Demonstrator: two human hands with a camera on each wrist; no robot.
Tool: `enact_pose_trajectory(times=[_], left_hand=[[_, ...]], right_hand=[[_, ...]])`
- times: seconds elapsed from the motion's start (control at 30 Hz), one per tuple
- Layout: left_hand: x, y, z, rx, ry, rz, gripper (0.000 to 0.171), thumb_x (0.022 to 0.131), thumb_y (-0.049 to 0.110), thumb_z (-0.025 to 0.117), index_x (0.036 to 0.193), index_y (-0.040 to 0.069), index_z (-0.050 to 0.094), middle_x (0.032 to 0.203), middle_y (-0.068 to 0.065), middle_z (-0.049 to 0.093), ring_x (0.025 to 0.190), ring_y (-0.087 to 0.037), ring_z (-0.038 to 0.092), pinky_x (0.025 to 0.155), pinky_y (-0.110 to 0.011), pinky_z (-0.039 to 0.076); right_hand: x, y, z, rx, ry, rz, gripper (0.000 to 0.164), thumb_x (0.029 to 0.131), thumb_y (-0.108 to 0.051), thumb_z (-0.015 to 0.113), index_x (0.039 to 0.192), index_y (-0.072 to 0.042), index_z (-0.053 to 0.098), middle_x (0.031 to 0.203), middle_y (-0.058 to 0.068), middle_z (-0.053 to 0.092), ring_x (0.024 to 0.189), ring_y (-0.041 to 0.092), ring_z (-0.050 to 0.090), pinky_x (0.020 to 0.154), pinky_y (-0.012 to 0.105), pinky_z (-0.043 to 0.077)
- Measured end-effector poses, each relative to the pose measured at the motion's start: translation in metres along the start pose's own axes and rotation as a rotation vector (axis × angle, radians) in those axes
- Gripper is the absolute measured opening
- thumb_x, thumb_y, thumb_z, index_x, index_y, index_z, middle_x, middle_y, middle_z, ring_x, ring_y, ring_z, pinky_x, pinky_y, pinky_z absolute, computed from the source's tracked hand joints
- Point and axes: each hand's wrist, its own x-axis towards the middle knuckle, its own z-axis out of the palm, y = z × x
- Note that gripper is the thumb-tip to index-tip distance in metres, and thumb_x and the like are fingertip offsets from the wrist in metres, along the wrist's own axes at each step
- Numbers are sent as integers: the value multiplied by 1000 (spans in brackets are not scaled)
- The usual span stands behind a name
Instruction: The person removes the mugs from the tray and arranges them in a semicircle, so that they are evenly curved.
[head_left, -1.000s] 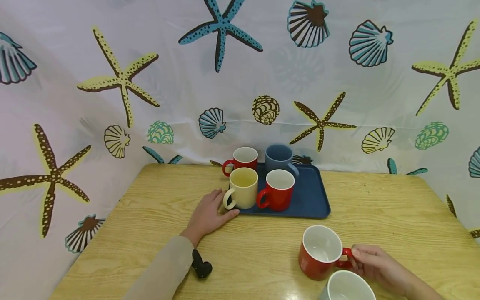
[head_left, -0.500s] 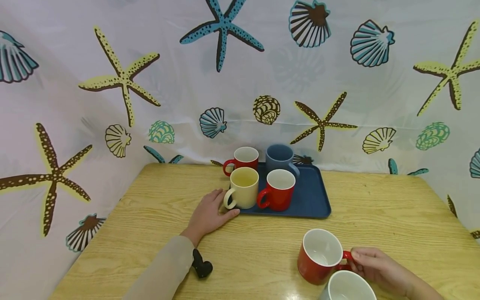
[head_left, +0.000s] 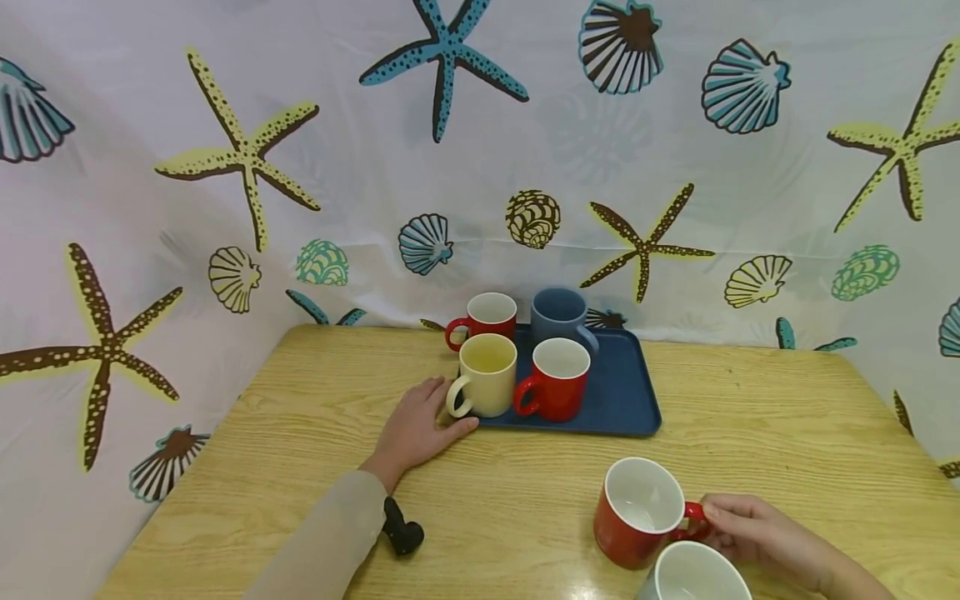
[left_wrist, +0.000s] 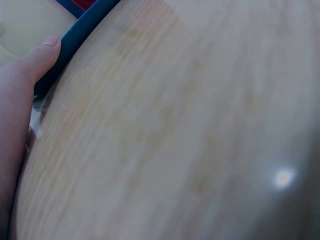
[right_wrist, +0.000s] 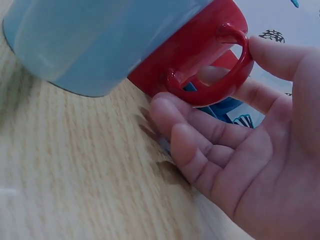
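A red mug [head_left: 633, 525] with a white inside stands near the front right. My right hand [head_left: 761, 529] pinches its handle; in the right wrist view the index finger passes through the handle [right_wrist: 235, 85] and the thumb presses its outer side. Beside it, nearer to me, is a pale blue mug [right_wrist: 95, 45], cut off by the head view's lower edge. My left hand [head_left: 414, 429] rests at the front left corner of a dark blue tray [head_left: 618, 392], its thumb [left_wrist: 47, 50] along the rim. Next to those fingers, a cream mug [head_left: 491, 387] stands on the tray.
Also on the tray are a bright red mug [head_left: 558, 392] in front, another red mug [head_left: 491, 312] at the back left and a blue mug [head_left: 557, 312] behind. A patterned cloth [head_left: 480, 167] hangs behind the wooden table [head_left: 315, 400].
The red mug and my right hand have shifted slightly toward me, closer to the pale blue mug. My left hand, the tray and its mugs stay where they were.
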Motion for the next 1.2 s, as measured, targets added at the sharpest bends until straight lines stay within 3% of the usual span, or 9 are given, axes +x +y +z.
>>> enact_pose_trajectory(times=[0.23, 0.47, 0.77, 1.0, 1.2], left_hand=[[-1, -1, 2, -5, -4, -17, 90, 78, 76, 42, 140, 10, 42, 141, -14, 40, 131, -32, 33, 105, -50, 28], [0, -2, 4, 4, -13, -21, 92, 77, 78, 40, 141, 11, 42, 142, -13, 40, 132, -31, 33, 105, -49, 28], [1, -1, 4, 2, -6, -15, 90, 78, 76, 42, 141, 11, 42, 141, -13, 40, 132, -31, 33, 106, -49, 27], [1, -3, 4, 0, -10, -16, 91, 78, 77, 41, 141, 12, 41, 142, -13, 40, 133, -30, 32, 106, -49, 25], [0, -2, 2, 2, -4, -10, 90, 79, 76, 42, 141, 11, 42, 141, -13, 40, 132, -31, 32, 106, -49, 25]], right_hand=[[-3, -5, -4, -87, 50, 17, 40, 105, -14, 20, 125, 0, 51, 111, 16, 60, 89, 21, 63, 77, 33, 53], [-1, -5, -7, -183, 114, 34, 38, 104, -15, 24, 122, -1, 55, 106, 12, 62, 85, 17, 61, 72, 28, 52], [5, -9, -8, -319, 275, 13, 31, 103, -19, 33, 120, -8, 57, 105, 11, 63, 74, 26, 61, 71, 36, 54], [11, -12, -9, -364, 355, -50, 36, 103, -18, 34, 121, 11, 46, 102, 11, 66, 87, 23, 64, 71, 35, 53], [19, -14, -11, -391, 387, -76, 37, 102, -17, 37, 120, 15, 44, 99, 11, 66, 87, 21, 64, 73, 33, 53]])
